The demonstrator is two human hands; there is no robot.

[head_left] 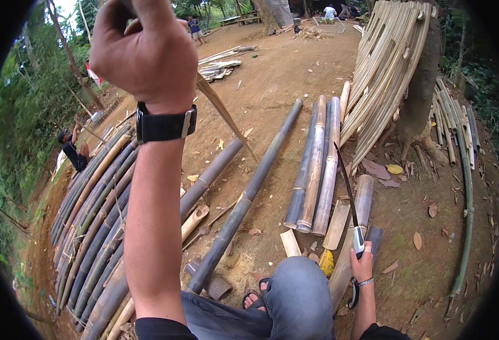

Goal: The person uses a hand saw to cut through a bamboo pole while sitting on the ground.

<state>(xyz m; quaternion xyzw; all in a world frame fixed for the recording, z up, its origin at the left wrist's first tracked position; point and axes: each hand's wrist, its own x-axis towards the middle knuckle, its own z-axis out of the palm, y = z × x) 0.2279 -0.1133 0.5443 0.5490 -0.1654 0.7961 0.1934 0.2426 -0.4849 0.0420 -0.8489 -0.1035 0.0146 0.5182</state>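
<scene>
My left hand (147,54) is raised high on the left, its fingers curled closed and a black watch (164,126) on the wrist. What it holds, if anything, is hidden. A split bamboo strip (221,107) slants down from behind this hand; I cannot tell whether the hand grips it. At the lower right my right hand (364,265) is wrapped round the white and black handle of a curved pruning saw (348,190), its dark blade pointing up and away. Beneath the saw lies a bamboo pole piece (364,198). A long dark bamboo pole (249,195) lies left of my knee.
Bundled bamboo poles (94,226) line the left side, with a crouching person (74,150) beyond. Several cut bamboo lengths (320,170) lie ahead. Split bamboo slats (388,68) lean against a tree trunk (422,96). A thin green pole (466,226) lies far right.
</scene>
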